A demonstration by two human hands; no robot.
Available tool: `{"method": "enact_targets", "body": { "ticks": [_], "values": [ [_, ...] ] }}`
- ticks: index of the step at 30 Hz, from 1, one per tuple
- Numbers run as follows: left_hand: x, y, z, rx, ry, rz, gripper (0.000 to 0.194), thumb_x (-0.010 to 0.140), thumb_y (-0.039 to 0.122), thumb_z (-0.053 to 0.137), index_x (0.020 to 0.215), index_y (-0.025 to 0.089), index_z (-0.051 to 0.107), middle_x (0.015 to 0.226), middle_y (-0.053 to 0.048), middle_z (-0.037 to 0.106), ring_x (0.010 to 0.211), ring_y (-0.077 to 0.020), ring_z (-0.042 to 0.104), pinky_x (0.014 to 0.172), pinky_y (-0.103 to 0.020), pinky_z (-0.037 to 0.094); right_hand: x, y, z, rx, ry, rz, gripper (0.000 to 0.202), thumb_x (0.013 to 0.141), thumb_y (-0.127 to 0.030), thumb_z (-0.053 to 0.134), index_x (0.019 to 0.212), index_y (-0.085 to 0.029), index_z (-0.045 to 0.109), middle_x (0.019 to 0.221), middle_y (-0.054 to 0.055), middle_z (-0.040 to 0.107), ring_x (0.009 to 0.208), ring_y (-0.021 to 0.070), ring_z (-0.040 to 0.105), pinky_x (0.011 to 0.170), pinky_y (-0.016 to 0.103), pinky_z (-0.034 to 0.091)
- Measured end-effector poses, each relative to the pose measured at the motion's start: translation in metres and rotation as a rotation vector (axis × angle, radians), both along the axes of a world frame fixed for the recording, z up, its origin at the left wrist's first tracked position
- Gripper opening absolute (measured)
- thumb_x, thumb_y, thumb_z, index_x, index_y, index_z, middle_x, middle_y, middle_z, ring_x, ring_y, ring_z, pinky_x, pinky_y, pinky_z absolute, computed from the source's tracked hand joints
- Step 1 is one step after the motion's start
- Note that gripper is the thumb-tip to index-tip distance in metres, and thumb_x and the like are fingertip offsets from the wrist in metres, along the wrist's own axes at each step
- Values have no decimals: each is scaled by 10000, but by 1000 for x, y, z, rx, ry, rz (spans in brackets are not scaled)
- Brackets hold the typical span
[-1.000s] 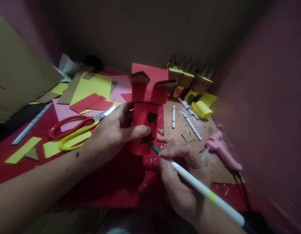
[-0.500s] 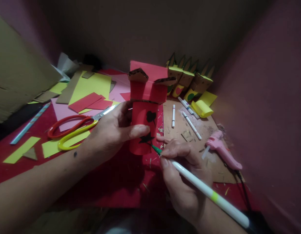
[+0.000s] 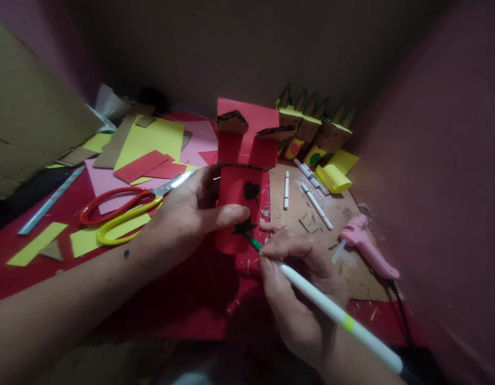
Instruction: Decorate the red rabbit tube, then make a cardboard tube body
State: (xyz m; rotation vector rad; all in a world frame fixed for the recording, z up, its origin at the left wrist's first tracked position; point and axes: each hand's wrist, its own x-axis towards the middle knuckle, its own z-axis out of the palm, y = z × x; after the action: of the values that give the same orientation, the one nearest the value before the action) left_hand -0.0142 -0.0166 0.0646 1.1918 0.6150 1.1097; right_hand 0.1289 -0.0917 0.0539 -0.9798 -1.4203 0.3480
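In the head view, my left hand (image 3: 191,211) is wrapped round a red paper figure (image 3: 233,184), its thumb across the front. The figure has a tube-shaped body, a boxy top and cardboard pieces sticking out. Two dark shapes are drawn on the tube, one above my thumb and one below it. A white marker (image 3: 311,289) with a green tip and a yellow-green band is pinched in my right hand (image 3: 301,283). The marker's tip touches the lower dark shape.
Scissors (image 3: 127,216) with red and yellow handles lie by my left wrist among paper scraps. At the right, a cardboard sheet (image 3: 359,289) bears a pink glue gun (image 3: 367,246) and several white markers (image 3: 286,190). Several spiky-topped cardboard figures (image 3: 311,125) stand at the back.
The marker's tip has shifted slightly left on the lower dark shape. The red figure appears slightly further right in view, still held by my left hand.
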Motion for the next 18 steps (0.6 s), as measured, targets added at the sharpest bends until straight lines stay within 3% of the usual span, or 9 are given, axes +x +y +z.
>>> {"method": "enact_targets", "body": {
  "ticks": [10,18],
  "values": [
    [3,-1,4,-18,10,57,478,654,199,799,1079,157,584,1029,-58,664,919,-211,643,739,-275,559,3,-1,-3,-59,46,6,188,750,-40,571,743,-227,574,690,-39,611,804,125,673,844,299,556],
    [2,1,3,-4,56,96,540,641,238,806,1129,163,588,1056,-79,667,928,-233,649,732,-290,563,1,0,-8,-94,148,17,182,748,-62,566,719,-241,553,651,-34,582,836,193,683,831,414,561]
  ]
}}
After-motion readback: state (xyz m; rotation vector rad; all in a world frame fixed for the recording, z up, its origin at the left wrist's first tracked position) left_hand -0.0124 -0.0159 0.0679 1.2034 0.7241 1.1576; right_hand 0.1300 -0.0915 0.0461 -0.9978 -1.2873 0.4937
